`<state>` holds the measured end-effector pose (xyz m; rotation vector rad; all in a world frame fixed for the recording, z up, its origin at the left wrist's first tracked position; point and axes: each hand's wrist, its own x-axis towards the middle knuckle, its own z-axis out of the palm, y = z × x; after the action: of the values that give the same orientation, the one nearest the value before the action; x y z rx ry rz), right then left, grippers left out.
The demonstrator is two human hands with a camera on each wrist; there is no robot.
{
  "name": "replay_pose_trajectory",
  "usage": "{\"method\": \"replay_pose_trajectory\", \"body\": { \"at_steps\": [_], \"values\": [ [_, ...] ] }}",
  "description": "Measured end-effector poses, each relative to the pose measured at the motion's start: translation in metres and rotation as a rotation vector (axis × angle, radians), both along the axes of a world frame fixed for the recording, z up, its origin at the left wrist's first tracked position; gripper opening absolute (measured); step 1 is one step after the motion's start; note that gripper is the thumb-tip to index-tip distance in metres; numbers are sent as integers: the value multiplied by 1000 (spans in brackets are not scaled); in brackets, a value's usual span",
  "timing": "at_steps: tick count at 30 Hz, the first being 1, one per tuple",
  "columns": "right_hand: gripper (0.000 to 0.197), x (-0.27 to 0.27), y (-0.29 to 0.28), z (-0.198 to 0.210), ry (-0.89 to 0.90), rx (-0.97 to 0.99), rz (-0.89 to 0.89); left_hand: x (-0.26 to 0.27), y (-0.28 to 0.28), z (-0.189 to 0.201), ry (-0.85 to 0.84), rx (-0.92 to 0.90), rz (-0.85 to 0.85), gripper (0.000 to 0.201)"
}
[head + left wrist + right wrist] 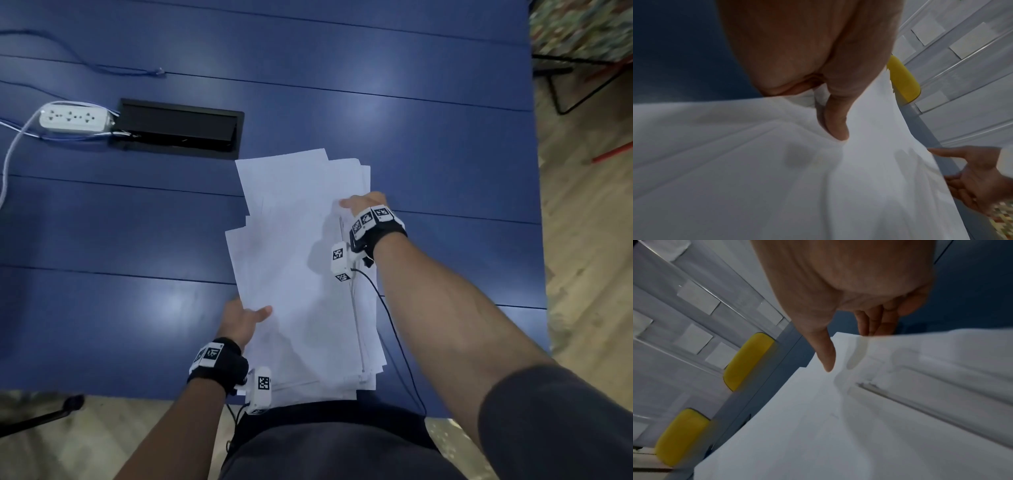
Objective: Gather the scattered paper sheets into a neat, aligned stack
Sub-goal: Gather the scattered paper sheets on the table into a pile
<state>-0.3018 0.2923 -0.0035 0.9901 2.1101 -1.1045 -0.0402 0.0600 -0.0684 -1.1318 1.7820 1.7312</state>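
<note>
Left hand (241,320) pinches near-left edge of paper sheets (301,260); right hand (364,202) grips far-right edge; sheets uneven, on blue surface (120,222).

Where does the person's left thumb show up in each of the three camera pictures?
Head view: lower centre, the left thumb lies on top of the loose pile of white paper sheets, near its left edge.
Left wrist view: centre, the thumb presses down into the paper.
Right wrist view: not in it; only the right hand shows.
Shared landmark: the white sheets on the dark blue table.
</note>
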Motion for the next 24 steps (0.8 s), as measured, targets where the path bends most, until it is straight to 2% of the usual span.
{"method": "replay_pose_trajectory", "body": {
  "at_steps": [2,4,7,10,17,20,24],
  "values": [
    [44,-3,-3,1,-4,-37,26,0,0,0,6,-7,-6,36],
    [34,-6,-4,1,-13,-14,52,0,0,-3,1,-18,-17,30],
    [54,-10,-10,-2,39,-4,63,1,-1,-5,-7,-3,2,29],
    [59,-11,-11,-4,96,-93,38,3,-2,-7,2,27,9,37],
    [75,-17,-7,-5,-13,-173,80,1,-1,-7,-22,6,-16,23],
    [62,-22,-7,-10,38,-158,122,-1,-2,-6,-39,19,0,24],
    [22,-36,2,-6,202,-17,142,-3,-1,-3,-44,48,7,24]
  ]
}}
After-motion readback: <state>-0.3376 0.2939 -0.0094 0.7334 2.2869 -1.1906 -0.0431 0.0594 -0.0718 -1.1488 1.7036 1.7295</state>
